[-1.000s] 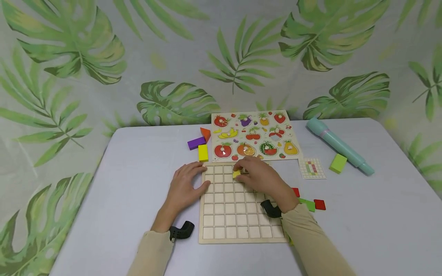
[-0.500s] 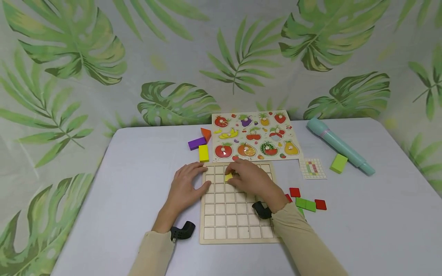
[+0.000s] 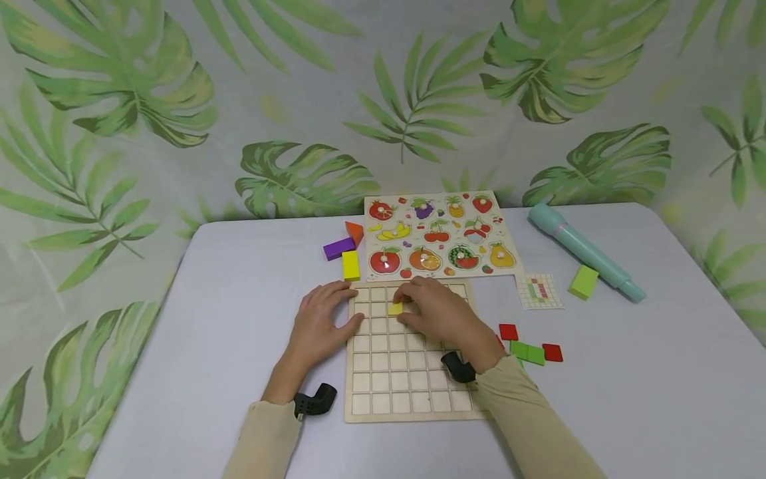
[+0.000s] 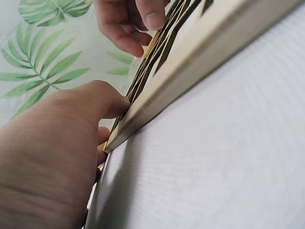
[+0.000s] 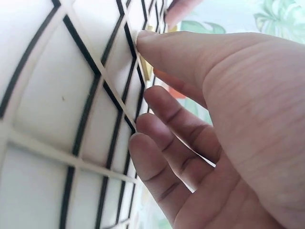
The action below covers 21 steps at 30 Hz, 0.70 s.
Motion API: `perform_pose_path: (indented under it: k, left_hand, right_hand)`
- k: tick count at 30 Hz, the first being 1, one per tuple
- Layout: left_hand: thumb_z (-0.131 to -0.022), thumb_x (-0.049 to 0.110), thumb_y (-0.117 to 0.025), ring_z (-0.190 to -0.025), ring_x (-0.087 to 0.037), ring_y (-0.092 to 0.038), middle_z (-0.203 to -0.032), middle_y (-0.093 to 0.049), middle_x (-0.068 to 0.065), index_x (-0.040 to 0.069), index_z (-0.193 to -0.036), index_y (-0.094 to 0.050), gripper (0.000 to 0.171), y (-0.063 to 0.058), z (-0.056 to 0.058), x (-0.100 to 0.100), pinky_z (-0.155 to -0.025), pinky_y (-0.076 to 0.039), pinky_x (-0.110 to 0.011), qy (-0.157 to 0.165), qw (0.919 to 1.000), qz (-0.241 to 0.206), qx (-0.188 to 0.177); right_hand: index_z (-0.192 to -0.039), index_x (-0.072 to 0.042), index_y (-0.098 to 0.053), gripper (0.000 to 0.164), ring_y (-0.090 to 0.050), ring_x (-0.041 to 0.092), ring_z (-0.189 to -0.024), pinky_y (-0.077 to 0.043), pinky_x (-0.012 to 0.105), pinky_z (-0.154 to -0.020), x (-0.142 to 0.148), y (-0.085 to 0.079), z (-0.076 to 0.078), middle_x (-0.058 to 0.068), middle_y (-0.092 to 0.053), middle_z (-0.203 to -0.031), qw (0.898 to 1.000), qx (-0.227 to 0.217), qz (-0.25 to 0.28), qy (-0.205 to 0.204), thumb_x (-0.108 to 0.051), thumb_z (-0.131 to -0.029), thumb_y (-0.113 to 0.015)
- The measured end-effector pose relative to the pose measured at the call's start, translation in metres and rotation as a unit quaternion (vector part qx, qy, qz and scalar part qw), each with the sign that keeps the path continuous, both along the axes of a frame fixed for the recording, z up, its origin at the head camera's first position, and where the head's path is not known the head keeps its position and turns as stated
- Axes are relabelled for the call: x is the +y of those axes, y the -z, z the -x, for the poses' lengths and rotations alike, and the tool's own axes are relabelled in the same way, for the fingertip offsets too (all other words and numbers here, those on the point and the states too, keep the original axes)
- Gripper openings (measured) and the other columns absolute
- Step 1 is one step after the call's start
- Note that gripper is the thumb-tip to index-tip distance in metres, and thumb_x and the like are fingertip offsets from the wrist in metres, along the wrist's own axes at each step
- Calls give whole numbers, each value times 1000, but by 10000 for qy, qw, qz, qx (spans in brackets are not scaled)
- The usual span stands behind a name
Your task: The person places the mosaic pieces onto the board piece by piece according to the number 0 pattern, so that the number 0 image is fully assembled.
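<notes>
A square-grid wooden board (image 3: 380,416) lies flat in front of me. My left hand (image 3: 321,322) rests along its left edge, thumb on the frame and fingertips at the far left corner. In the left wrist view the thumb touches the board's rim (image 4: 157,102). A yellow square tile (image 3: 395,309) lies in a cell of the second row from the far side. My right hand (image 3: 439,311) is just right of it, thumb and index fingertip spread around the tile's edges. In the right wrist view the thumb partly covers the tile (image 5: 147,69), and the other fingers curve loosely over the grid.
Right of the board lie red tiles (image 3: 508,332) and green tiles (image 3: 527,352), partly behind my right sleeve. A pattern card (image 3: 540,291), green block (image 3: 583,282) and teal tube (image 3: 586,251) lie farther right. Beyond are a fruit puzzle (image 3: 439,234) and yellow (image 3: 351,265), purple (image 3: 339,249) and orange blocks (image 3: 354,233).
My right hand has carried the yellow tile one cell left, and it now lies flat with more of it showing. The fingers have drawn slightly right. My left hand has stayed put.
</notes>
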<state>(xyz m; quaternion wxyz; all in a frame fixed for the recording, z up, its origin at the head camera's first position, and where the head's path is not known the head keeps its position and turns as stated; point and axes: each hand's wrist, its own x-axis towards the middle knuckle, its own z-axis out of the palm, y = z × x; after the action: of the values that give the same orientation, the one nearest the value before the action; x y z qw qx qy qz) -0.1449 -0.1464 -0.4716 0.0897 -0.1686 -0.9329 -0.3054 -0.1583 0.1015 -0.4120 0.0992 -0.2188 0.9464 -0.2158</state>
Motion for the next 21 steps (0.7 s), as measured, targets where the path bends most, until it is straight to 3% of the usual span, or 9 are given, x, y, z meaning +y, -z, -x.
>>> perform_pose_path:
  k: [6, 10, 14, 17, 21]
  left_hand:
    - [-91, 33, -75, -139, -28, -52, -143, -62, -8, 10, -127, -71, 43, 0, 1, 0, -122, -31, -53, -14, 10000, 6, -16]
    - [-91, 33, -75, -139, -28, -52, -143, -62, -8, 9, -127, -71, 43, -1, 0, 0, -123, -30, -53, -18, 10000, -16, -46]
    - [-91, 33, -75, -139, -28, -52, -143, -62, -8, 10, -127, -71, 43, -1, 1, 0, -123, -30, -53, -17, 10000, -32, -83]
    - [-91, 33, -75, -139, -28, -51, -143, -62, -8, 10, -127, -71, 43, -1, 1, 0, -123, -29, -53, -6, 10000, -38, -90]
    - [-91, 32, -75, -139, -28, -51, -143, -62, -8, 10, -127, -71, 42, -1, 1, 0, -124, -28, -52, 3, 9999, -67, -83]
  right_hand:
    - [-123, -15, -71, 33, -62, 22, -108, -55, 43, -96, 18, -6, -5, 3, -68, -123, 9999, 22, 132, -57, -23, -92, -79]
    - [-127, -16, -69, 35, -61, 27, -121, -54, 48, -102, 34, -11, -10, 5, -66, -130, 9999, -1, 132, 87, -23, -94, -77]
    - [-128, -15, -69, 36, -62, 28, -116, -55, 48, -98, 49, -15, -15, 7, -64, -134, 9996, -67, 187, 208, -23, -94, -77]
    - [-127, -14, -70, 35, -62, 24, -103, -57, 42, -88, 60, -17, -19, 6, -65, -133, 9993, -83, 275, 249, -22, -94, -77]
    - [-127, -14, -70, 35, -61, 23, -102, -56, 40, -86, 77, -18, -25, 5, -66, -129, 9990, -60, 332, 294, -22, -94, -77]
